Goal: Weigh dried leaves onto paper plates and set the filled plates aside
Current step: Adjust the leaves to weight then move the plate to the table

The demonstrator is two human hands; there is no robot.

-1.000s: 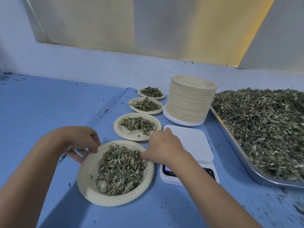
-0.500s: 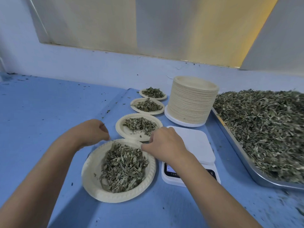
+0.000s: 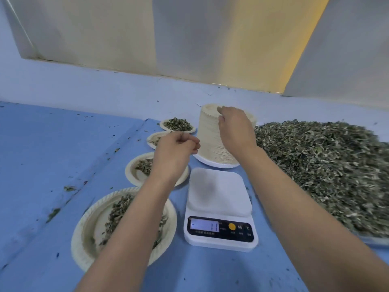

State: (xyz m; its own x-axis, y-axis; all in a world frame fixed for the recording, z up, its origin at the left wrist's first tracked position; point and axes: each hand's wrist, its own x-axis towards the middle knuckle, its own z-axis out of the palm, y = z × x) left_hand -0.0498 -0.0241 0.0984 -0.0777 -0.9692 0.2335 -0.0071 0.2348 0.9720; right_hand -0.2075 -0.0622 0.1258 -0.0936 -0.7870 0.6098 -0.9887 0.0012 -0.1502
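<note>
The nearest paper plate lies on the blue table left of the scale and holds a heap of dried leaves; my left forearm crosses over it. The white digital scale has a bare platform and a lit display. Behind it stands a tall stack of paper plates. My right hand is on top of the stack, its fingers curled over the rim of the top plate. Just left of the stack, my left hand hovers with curled fingers and holds nothing I can see.
Three more filled plates run in a row away from me, left of the stack. A metal tray heaped with loose dried leaves fills the right side. Leaf crumbs dot the blue table.
Both hands have let go of the nearest filled plate and moved away from me. The right hand now sits on top of the plate stack and the left hand hangs beside it.
</note>
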